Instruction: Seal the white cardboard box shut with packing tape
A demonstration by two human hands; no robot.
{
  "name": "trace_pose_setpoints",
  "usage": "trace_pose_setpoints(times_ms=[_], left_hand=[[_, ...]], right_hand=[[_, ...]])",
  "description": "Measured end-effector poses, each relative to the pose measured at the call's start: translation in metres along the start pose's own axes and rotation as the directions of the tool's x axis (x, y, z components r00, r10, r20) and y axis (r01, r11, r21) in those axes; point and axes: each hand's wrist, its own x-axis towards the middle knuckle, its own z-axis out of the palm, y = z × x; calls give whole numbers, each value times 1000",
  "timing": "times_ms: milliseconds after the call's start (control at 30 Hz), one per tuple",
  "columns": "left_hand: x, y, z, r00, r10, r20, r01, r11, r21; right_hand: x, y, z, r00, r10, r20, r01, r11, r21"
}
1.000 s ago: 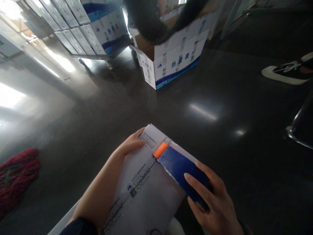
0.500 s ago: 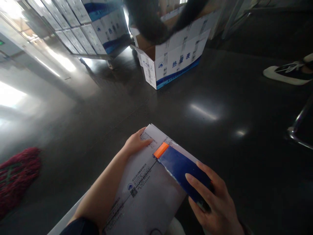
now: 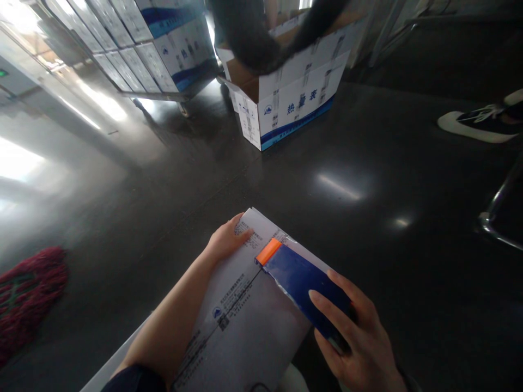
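A white carton (image 3: 245, 321) with printed tape along its seam lies tilted in front of me, close to my body. My left hand (image 3: 227, 239) grips its far left edge, thumb on the top face and the other fingers over the side, partly hidden. In my right hand (image 3: 362, 337) is a blue tape dispenser (image 3: 306, 283) with an orange front end (image 3: 268, 252). That front end rests on the carton's top over the seam, near the far edge. My right fingers wrap the dispenser's rear part.
Ahead on the dark glossy floor stands an open printed carton (image 3: 298, 109), with a blurred dark shape (image 3: 261, 49) before it. Stacked cartons (image 3: 180, 54) sit on a wheeled cart at the left. A red mop head (image 3: 32, 299), another person's shoe (image 3: 478, 125) and a metal leg (image 3: 496, 207) flank me.
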Motion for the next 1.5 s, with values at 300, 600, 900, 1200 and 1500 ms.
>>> trace_pose_setpoints(times_ms=[300, 600, 900, 1200, 1500], left_hand=[[-3, 3, -6, 994, -10, 110, 42, 958, -285], [-1, 0, -7, 979, 28, 200, 64, 897, -437], [2, -11, -7, 981, 55, 186, 33, 898, -438], [2, -13, -5, 983, 80, 167, 1, 899, -437], [1, -5, -6, 986, 60, 156, 7, 916, -402]], right_hand=[[-2, 1, 1, 1000, 8, 2, -8, 1000, -4], [-2, 1, 0, 1000, -5, 25, 5, 1000, -16], [-2, 1, 1, 1000, 0, 20, 0, 1000, -7], [-3, 1, 0, 1000, 6, 20, -6, 1000, 5], [-3, 1, -1, 1000, -3, 13, 4, 1000, -5]])
